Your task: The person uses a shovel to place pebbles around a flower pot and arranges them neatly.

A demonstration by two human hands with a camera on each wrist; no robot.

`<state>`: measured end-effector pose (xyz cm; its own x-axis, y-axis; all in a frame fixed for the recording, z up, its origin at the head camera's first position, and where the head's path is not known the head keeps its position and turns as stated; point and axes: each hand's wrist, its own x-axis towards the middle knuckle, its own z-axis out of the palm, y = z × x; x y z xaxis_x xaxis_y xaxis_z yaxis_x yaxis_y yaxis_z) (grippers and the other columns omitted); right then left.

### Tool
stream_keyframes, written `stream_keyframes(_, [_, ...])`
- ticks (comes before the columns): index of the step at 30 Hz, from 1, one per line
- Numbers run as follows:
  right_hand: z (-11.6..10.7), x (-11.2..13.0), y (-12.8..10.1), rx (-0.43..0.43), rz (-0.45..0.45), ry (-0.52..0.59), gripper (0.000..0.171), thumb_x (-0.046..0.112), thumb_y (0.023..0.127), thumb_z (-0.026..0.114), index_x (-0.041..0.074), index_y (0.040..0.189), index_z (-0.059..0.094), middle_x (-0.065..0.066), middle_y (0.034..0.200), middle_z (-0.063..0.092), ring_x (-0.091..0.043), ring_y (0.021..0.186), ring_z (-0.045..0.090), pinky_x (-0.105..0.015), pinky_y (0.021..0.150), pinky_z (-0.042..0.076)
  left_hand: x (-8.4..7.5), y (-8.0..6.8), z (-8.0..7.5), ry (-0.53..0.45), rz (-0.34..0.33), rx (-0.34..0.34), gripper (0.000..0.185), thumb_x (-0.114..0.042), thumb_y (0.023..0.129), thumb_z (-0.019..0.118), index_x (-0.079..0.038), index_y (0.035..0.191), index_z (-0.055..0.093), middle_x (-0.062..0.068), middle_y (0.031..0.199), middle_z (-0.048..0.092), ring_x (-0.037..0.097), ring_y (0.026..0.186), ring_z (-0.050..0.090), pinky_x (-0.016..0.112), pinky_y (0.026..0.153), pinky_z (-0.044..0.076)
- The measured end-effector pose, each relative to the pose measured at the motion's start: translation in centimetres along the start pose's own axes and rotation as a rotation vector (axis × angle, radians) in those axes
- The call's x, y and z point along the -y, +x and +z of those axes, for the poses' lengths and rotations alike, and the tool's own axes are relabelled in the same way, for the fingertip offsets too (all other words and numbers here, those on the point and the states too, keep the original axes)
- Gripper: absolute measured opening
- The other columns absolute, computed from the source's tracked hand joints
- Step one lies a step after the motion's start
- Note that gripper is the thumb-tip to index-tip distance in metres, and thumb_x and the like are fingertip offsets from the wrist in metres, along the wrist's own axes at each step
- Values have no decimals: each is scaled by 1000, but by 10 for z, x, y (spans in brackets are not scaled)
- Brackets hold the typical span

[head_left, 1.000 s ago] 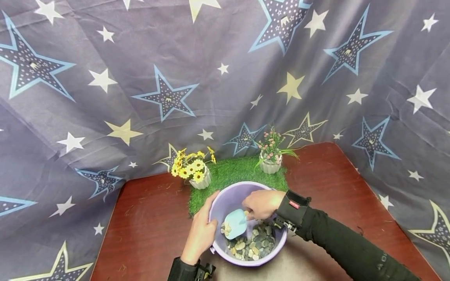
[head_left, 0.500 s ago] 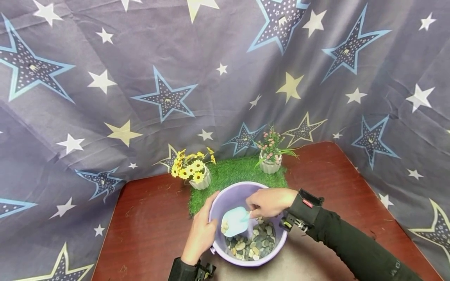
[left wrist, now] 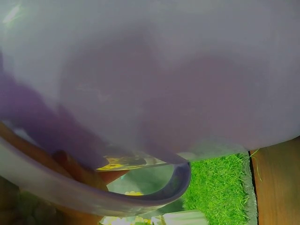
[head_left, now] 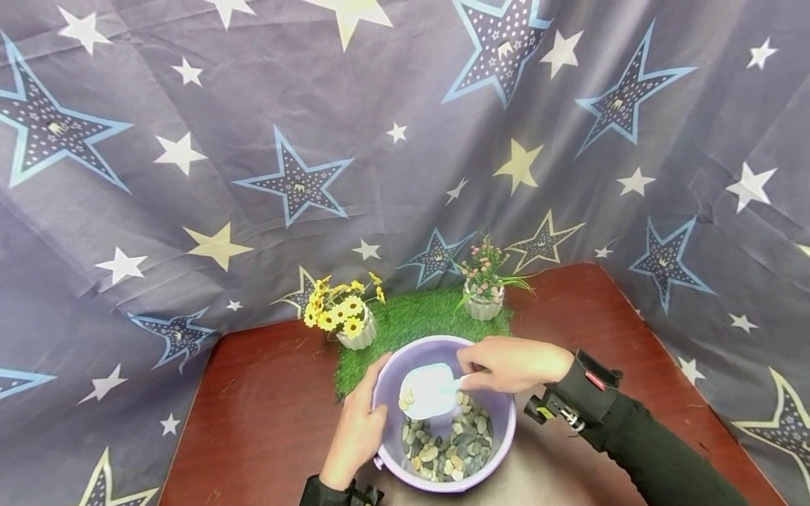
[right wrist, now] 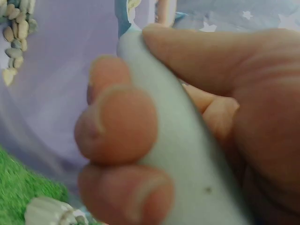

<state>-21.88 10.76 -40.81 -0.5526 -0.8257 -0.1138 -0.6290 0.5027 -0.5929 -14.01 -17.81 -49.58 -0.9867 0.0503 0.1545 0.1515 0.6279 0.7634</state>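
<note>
A lavender plastic bucket [head_left: 506, 429] stands at the front of the table, with a bed of grey and cream pebbles [head_left: 436, 455] inside. My left hand [head_left: 357, 432] grips its left rim, the thumb over the edge. The purple wall [left wrist: 154, 93] fills most of the left wrist view. My right hand [head_left: 515, 364] holds a pale blue scoop [head_left: 433, 393] above the pebbles, within the bucket's outline. A few light pebbles [head_left: 407, 400] lie at the scoop's left front edge. In the right wrist view, fingers [right wrist: 124, 124] and thumb wrap round the thick pale handle [right wrist: 176, 145].
Behind the bucket lies a green artificial turf mat [head_left: 405, 316]. A white pot of yellow flowers [head_left: 344, 309] stands at its left, a pot of pink flowers [head_left: 484, 284] at its right. A grey star-patterned cloth [head_left: 380, 176] hangs behind the red-brown table [head_left: 266, 414].
My right hand has lifted and moved right, raising the scoop off the pebbles with some still in it. My left hand keeps its hold on the rim. The head view has tilted slightly.
</note>
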Motion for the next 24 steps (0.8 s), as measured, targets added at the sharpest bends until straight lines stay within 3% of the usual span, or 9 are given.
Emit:
stream_keyframes(4, [-10,-3,-15,-49,19,-7,22,33,102,64,25,84,54,15,71,42,1,64,43,-19,63,37,2,-2,-1,7,6,-8,83,11,79,52,-23,155,47,12,151,58,38,129,61,59,104,52])
stream_keyframes(12, [-33,-5,-47,-124,66,-31,25,39,102,61,26,82,52,15,70,41,0,64,41,-21,62,35,0,-1,2,-1,21,-18,82,12,78,53,-19,153,49,11,148,60,38,129,62,59,106,51])
stream_keyframes(18, [-41,-12,-61,-134,138,10,23,41,103,59,27,85,56,15,69,52,-2,62,49,-22,61,41,-2,1,4,-5,15,-14,82,12,78,53,-22,153,49,11,149,60,38,128,62,60,105,51])
stream_keyframes(24, [-52,-27,-81,-260,190,-17,25,41,103,60,28,82,56,15,65,52,-3,58,50,-23,58,44,0,-1,0,-3,-7,-10,83,12,79,52,-23,154,48,11,149,59,38,129,62,60,105,51])
